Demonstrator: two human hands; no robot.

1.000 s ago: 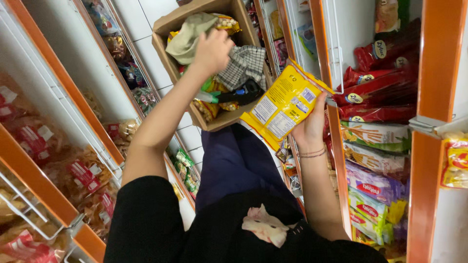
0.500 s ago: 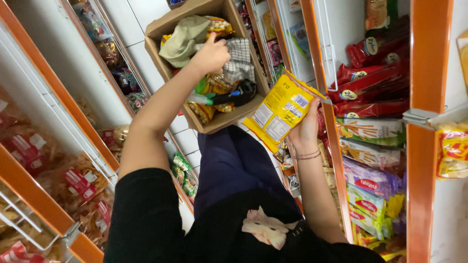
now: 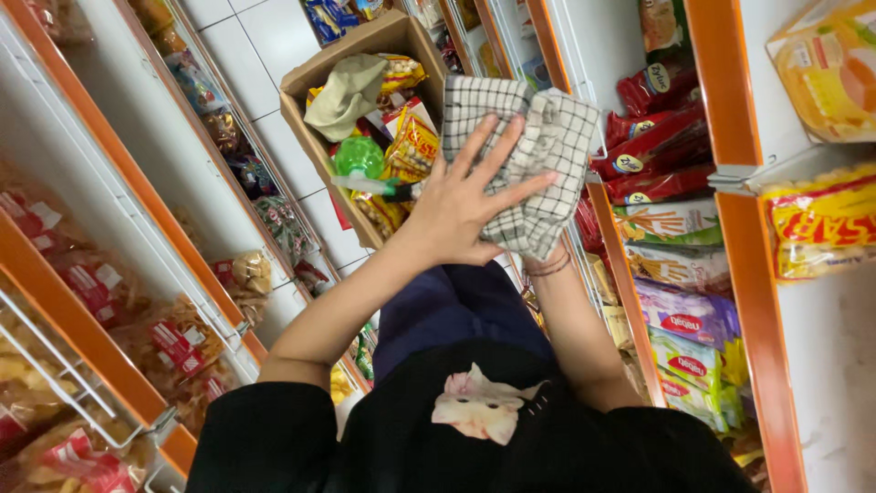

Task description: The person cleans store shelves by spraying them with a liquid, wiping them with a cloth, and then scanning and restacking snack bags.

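At my nine o'clock, the orange-edged shelves (image 3: 87, 319) carry bagged snacks in clear wrappers, hung low along the aisle's left side. Ahead at eleven o'clock, an open cardboard box (image 3: 301, 119) sits on the white tiled floor, packed with a crumpled beige cloth (image 3: 345, 91), a green bottle (image 3: 359, 157) and yellow snack packets (image 3: 412, 146); it stands open so I can reach in from above. At twelve o'clock my left hand (image 3: 461, 210) lies flat, its fingers (image 3: 497, 155) spread wide and pressed onto the checked cloth (image 3: 538, 155), which I hold up in front of me, above the box's near corner. The flat palm seems to be pressing the cloth smooth against whatever lies beneath. My right hand is hidden under the cloth; only the wrist with its thin bracelet (image 3: 550, 267) shows at one o'clock, so I cannot tell how those fingers are set, though they appear to support the cloth from below. At three o'clock, the right-hand shelves (image 3: 744, 274) hold red, purple and yellow packets.
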